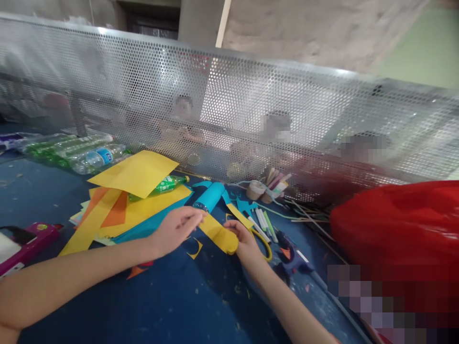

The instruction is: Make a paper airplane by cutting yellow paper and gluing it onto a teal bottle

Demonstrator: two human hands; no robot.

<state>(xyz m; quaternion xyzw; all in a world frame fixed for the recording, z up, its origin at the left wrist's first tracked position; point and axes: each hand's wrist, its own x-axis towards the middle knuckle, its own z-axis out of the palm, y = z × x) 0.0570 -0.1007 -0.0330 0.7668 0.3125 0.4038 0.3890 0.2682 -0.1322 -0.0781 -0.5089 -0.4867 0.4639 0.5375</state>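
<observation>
A yellow paper strip (pixel 215 232) stretches between my two hands above the blue table. Its near right end is rounded or curled over, and my right hand (pixel 244 240) is closed on it with thumb and fingers. My left hand (pixel 179 227) has its fingers pressed together at the strip's far left end. Just beyond lies a bottle wrapped in blue paper (pixel 211 196). Yellow-handled scissors (pixel 265 246) rest right of my right hand, partly hidden by it. A thin yellow paper offcut (pixel 195 249) lies below the strip.
Yellow sheets (pixel 138 172), orange paper and a green bottle (pixel 172 183) form a pile at left. Plastic bottles (pixel 93 157) lie behind. Markers (pixel 265 223), a glue gun (pixel 296 258) and a red bag (pixel 394 229) are at right. People sit beyond a perforated metal screen (pixel 229 105).
</observation>
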